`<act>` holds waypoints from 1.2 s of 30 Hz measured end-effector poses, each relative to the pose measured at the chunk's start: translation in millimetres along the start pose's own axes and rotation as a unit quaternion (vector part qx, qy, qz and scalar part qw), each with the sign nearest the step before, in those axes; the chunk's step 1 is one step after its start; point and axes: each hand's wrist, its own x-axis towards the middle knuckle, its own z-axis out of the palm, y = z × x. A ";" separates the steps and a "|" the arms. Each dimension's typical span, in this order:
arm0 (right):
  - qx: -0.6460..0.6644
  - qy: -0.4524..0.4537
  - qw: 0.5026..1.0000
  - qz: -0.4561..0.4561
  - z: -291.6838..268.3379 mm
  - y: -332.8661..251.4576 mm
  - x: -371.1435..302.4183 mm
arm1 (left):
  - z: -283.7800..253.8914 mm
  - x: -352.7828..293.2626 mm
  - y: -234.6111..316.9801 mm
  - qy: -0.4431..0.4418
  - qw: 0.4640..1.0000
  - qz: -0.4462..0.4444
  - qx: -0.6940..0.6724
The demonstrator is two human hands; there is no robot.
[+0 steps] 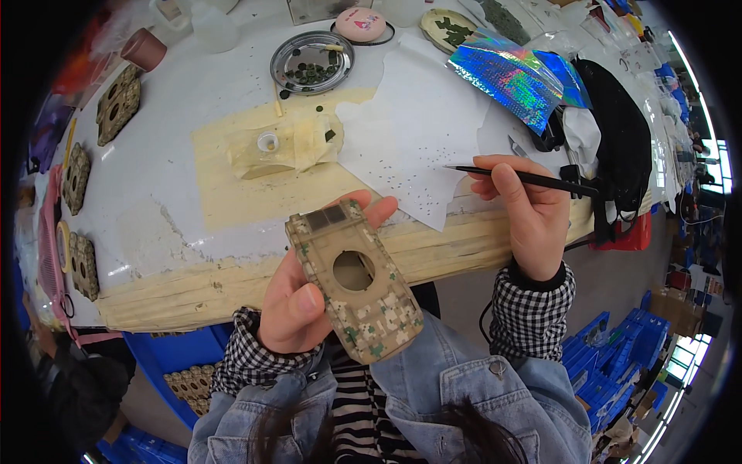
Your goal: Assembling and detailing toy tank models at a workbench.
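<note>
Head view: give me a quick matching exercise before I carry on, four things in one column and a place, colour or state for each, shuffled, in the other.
Things:
1. camouflage shell
2. slim black tool
3. round metal dish
4. holographic sheet

Places, colours or states:
A. shiny blue with rainbow patches
B. held in the left hand
C. with small dark green pieces in it
D. held in the right hand, tip pointing left

Right pairs: 1-B, 2-D, 3-C, 4-A

pink round case (360,25) | small printed lettering (359,15) | too small to read
</note>
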 end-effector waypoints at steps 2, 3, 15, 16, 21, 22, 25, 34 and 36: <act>0.005 -0.010 1.000 -0.017 2.8 -10.6 -4.4 | 2.3 -1.1 0.6 0.002 1.000 0.003 -0.008; 0.009 -0.016 0.999 -0.028 4.6 -19.8 -8.0 | 3.2 -1.2 0.9 0.002 1.000 0.006 -0.011; -0.016 -0.174 0.956 -0.237 37.5 -58.6 -24.5 | 4.2 -2.1 -1.7 -0.018 1.000 0.024 0.002; 0.002 -0.187 0.952 -0.241 43.1 -62.1 -25.5 | 3.1 -2.2 -1.2 -0.015 1.000 0.023 0.001; 0.017 -0.178 0.964 -0.197 51.6 -65.5 -33.7 | 2.0 -3.6 0.5 -0.011 1.000 0.017 -0.005; 0.017 -0.175 0.966 -0.190 52.3 -65.7 -34.4 | 1.5 -3.7 0.3 -0.011 1.000 0.018 -0.006; 0.011 -0.179 0.969 -0.171 52.5 -64.5 -36.2 | 2.4 -4.7 0.7 -0.004 1.000 0.018 0.000; -0.060 -0.156 0.962 -0.217 55.5 -68.9 -38.7 | 4.0 -5.8 -0.5 0.014 0.999 0.031 0.017; -0.059 -0.154 0.961 -0.220 56.1 -68.4 -38.7 | 4.2 -5.8 -0.2 0.014 0.999 0.031 0.017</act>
